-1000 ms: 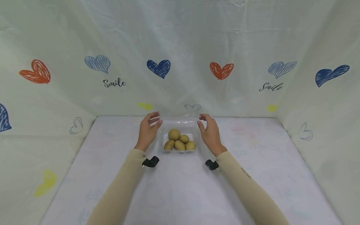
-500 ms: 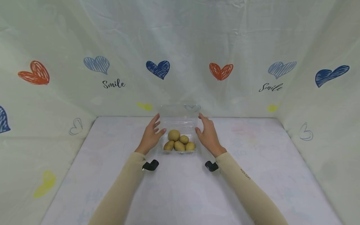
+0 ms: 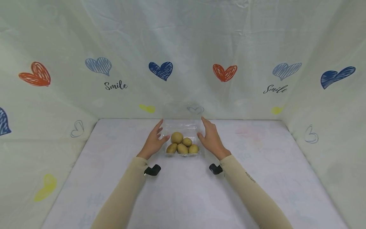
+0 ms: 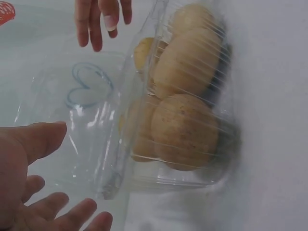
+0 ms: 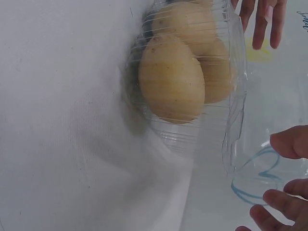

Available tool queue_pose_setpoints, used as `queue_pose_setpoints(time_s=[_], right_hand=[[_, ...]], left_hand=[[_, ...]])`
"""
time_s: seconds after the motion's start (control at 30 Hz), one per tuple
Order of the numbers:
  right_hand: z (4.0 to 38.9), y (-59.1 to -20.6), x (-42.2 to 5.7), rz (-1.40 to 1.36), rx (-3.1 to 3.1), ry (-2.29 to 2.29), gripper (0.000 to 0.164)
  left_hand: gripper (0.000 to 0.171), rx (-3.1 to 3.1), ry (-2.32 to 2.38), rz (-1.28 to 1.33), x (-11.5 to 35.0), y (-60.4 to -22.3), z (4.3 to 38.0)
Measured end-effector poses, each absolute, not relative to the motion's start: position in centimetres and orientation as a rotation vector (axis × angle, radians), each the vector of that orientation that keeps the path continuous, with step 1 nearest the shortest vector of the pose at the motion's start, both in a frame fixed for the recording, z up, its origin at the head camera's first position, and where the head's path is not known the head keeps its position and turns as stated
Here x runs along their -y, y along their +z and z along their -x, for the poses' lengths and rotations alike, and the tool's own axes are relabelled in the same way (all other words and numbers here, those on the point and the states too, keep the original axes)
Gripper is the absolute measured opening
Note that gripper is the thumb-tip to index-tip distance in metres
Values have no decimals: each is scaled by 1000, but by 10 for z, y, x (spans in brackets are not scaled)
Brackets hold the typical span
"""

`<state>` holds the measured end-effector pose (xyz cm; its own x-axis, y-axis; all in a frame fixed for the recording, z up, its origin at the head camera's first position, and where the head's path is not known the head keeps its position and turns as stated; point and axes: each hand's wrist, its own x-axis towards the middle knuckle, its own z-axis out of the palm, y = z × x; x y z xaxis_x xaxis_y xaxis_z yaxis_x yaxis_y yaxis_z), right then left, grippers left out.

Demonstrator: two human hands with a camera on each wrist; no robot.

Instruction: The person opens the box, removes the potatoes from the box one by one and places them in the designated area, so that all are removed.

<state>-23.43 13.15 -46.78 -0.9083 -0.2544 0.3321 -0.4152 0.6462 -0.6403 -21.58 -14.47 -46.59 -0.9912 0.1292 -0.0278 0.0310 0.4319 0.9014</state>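
A clear plastic clamshell box (image 3: 185, 155) sits near the back of the table, holding several potatoes (image 3: 177, 137). Its transparent lid (image 3: 175, 111) stands raised at the far side, in front of the wall. Beside the box's left side is my left hand (image 3: 152, 143), fingers spread and thumb near the rim. On the right side my right hand (image 3: 213, 140) mirrors it, fingertips close by the lid's lower corner. In the left wrist view the left thumb (image 4: 45, 139) overlaps the lid. The right wrist view shows loosely extended right fingers (image 5: 284, 204) with nothing gripped.
A white-covered table (image 3: 183, 194) stretches around the box. Behind it hangs a pale wall sheet (image 3: 188, 38) printed with hearts and "Smile" lettering, close behind the lid. Black wrist devices (image 3: 152, 170) sit below both hands.
The lid has swung up and back, its edge now higher in the head view. Both hands have loosened and shifted slightly inward and lower. The potatoes have stayed put.
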Motion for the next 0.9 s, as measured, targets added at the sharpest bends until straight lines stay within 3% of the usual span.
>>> queue_pose_setpoints(time_s=[0.33,0.9], right_hand=[[219,-455,-129,-522,2828,975,77],[202,-453,-129,-721,2857,809,74]], left_hand=[[75,-2530,1688,-98,153,-472,199],[64,-2480,1785,69,148,-476,187]])
